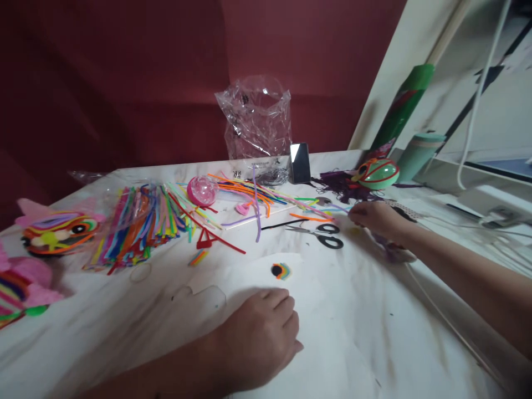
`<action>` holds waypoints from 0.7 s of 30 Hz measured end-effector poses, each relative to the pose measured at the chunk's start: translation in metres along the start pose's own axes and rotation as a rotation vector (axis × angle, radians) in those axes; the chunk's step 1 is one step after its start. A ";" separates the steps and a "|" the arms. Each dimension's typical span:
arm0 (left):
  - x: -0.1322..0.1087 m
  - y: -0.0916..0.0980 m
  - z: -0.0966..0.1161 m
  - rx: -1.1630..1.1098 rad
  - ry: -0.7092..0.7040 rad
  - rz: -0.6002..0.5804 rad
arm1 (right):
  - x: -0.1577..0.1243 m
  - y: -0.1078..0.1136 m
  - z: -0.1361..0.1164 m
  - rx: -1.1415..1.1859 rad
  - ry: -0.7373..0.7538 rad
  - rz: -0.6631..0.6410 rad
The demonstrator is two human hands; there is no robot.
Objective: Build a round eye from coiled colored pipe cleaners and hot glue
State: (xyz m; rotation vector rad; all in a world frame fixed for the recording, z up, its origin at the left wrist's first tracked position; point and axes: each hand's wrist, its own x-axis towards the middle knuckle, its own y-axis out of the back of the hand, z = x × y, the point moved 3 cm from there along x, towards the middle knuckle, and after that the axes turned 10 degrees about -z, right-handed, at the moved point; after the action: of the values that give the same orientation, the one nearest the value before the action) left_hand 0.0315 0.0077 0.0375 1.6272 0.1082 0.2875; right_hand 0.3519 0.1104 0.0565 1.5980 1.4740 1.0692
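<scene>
- A dark red cloth [166,83] hangs behind the white bench [124,316].
- The left arm comes in from the bottom left. The left hand [266,338] is palm down over white paper [328,338], with its fingers a bit curled. I can't tell if it has anything under it.
- A little rainbow eye [281,271] lies just past those fingers.
- The right arm reaches in from the right. The right hand [369,217] has its fingertips close together, near the scissors [315,233]. I can't tell what it holds.

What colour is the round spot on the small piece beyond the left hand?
Black; the round spot shows best in the head view.
</scene>
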 end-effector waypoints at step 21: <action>-0.008 -0.018 -0.068 -0.475 0.710 0.367 | 0.001 -0.076 -0.134 0.117 0.678 -0.426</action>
State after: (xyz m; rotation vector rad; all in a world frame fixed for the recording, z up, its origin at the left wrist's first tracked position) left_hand 0.0083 0.0731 0.0221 1.0053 0.2580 1.0845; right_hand 0.1985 0.1146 0.0427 0.9384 2.2278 1.3466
